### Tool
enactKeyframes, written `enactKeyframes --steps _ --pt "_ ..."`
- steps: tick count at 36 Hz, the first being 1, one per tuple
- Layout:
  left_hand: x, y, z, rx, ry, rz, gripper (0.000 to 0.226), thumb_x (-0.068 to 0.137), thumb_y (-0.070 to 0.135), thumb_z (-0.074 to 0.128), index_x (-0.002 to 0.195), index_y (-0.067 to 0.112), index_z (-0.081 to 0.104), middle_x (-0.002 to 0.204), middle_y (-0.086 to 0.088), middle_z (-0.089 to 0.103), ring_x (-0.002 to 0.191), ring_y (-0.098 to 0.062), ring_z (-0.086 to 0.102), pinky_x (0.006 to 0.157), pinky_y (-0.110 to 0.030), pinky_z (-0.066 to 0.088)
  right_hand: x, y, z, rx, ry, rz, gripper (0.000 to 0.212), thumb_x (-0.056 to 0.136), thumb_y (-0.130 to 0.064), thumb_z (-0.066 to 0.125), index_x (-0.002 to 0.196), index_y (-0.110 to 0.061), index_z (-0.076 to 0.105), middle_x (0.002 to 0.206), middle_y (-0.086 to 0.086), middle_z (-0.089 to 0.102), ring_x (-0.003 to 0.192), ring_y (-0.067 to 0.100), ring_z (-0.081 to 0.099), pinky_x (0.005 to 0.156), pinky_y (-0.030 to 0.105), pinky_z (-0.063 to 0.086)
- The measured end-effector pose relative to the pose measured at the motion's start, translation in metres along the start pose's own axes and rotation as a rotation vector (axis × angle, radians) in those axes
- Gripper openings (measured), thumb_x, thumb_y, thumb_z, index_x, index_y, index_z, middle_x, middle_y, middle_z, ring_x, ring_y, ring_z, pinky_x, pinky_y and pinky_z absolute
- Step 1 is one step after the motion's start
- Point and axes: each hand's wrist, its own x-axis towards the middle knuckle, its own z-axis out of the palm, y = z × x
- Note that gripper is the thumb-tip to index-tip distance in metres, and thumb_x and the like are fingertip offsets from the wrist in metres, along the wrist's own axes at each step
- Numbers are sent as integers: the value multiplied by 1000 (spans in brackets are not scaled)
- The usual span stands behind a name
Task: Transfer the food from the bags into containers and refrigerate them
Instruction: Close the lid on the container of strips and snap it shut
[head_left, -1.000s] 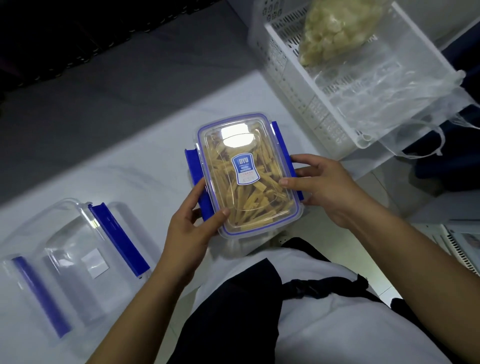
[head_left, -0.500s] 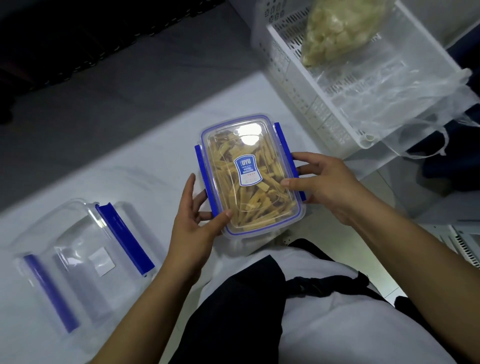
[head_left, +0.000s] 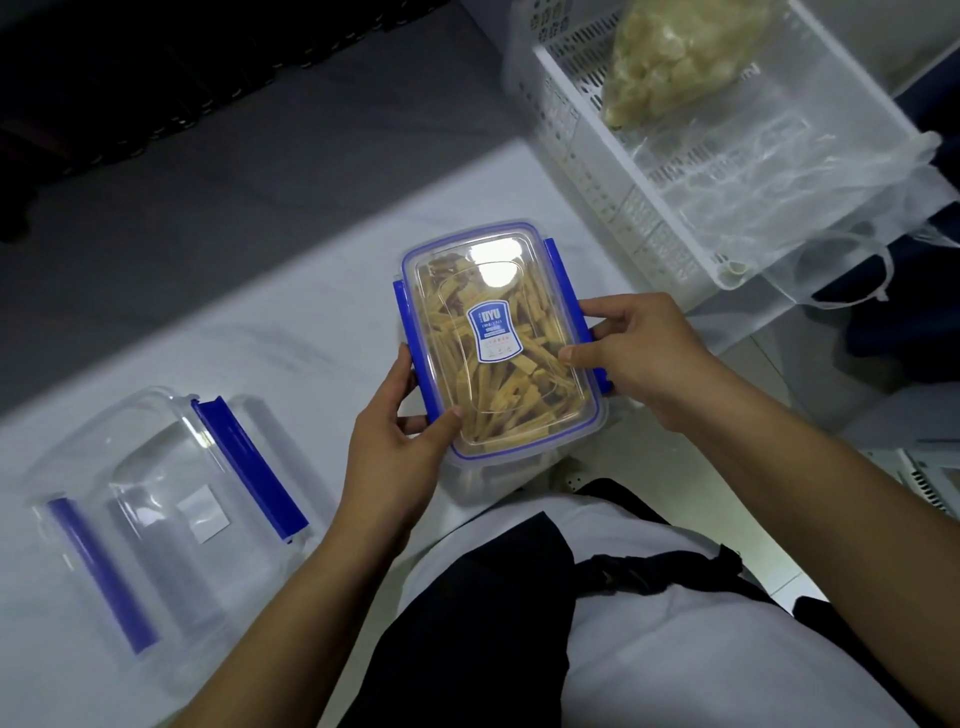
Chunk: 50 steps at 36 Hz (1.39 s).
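glossy clear plastic container (head_left: 498, 343); perhaps smooth stone countertop (head_left: 291, 364).

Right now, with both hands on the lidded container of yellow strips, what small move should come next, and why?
Probably press the right blue latch down. The lid already sits on the filled container, the left hand steadies the left side with its latch looking folded down, and the right hand rests on a flap that still seems to stick outward.

Home kitchen, white marble-look counter (head_left: 291, 332), food container (head_left: 498, 343), slotted white basket (head_left: 587, 150) holding bagged food (head_left: 670, 57)
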Motion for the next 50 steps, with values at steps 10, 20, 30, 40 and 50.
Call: enactKeyframes --steps 10,20,30,40,50 --pt "26 -3 -15 -123 26 -133 62 87 32 74 141 43 46 112 13 72 94 -7 74 60 -25 60 2 8 1 11 85 -191 62 80 -17 83 137 -25 59 123 -3 62 100 19 67 78 36 61" --pt "23 -16 -13 -283 -30 -136 46 102 11 56 141 33 48 108 -7 77 96 -27 76 68 -31 62 -22 -9 50 -886 108 -313 111 64 -85 54 153 -30 15 158 17 19 133 42 34 105 52 34" --pt "33 -12 5 -425 -173 -212 43 101 6 55 140 24 52 112 -11 75 99 -31 74 67 -35 61 14 -20 61 -973 114 -324 135 50 -87 61 153 -39 -11 163 20 -11 146 49 0 115 60 8" --pt "52 -4 9 -561 -150 -195 47 101 5 54 142 26 47 116 -14 74 104 -38 72 67 -45 63 -26 -36 -3 -674 233 -449 118 46 -83 60 149 -57 9 165 8 4 148 37 12 116 60 17" --pt "60 -4 29 -664 -106 -181 55 100 0 53 146 28 41 114 -15 74 105 -44 70 78 -53 62 -73 38 -39 -1003 191 -329 111 45 -83 57 146 -65 17 160 8 12 141 32 19 113 55 19"
